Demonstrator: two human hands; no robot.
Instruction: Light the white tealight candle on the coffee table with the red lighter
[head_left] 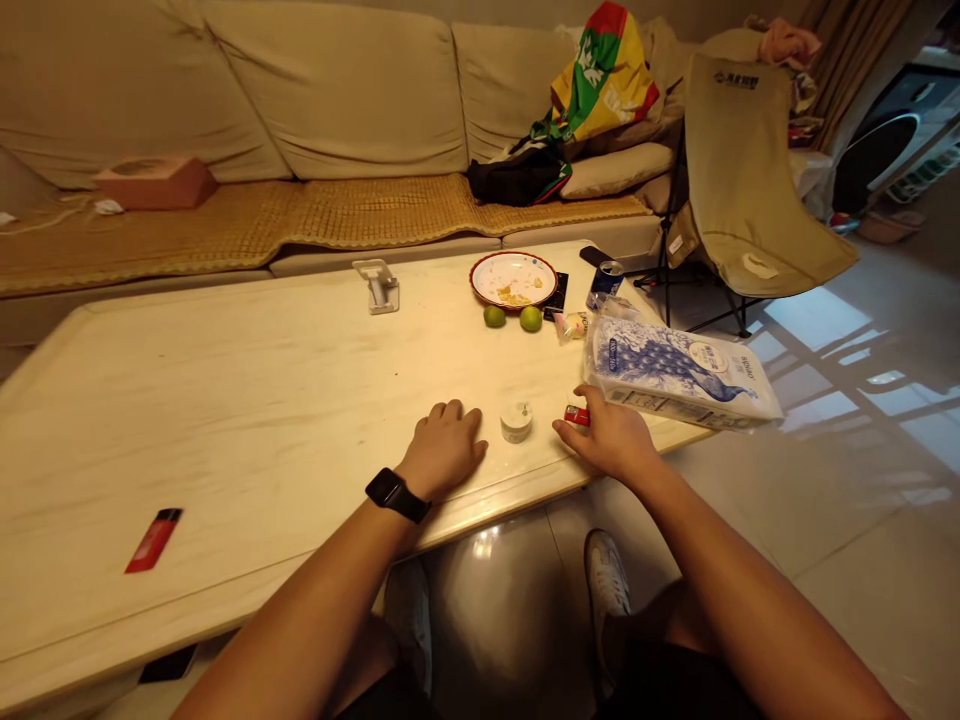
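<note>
Red lighter, or so it looks, sits between thumb and index finger of the right hand, near the desk edge; long axis roughly sideways, metal end left, far end hidden by the hand. Right hand narrow around it; can't tell if it's gripped or just straddled. Right hand clearly nearer. Left hand palm down, fingers loosely spread, nothing visible in it; white round tub between left hand and lighter.
</note>
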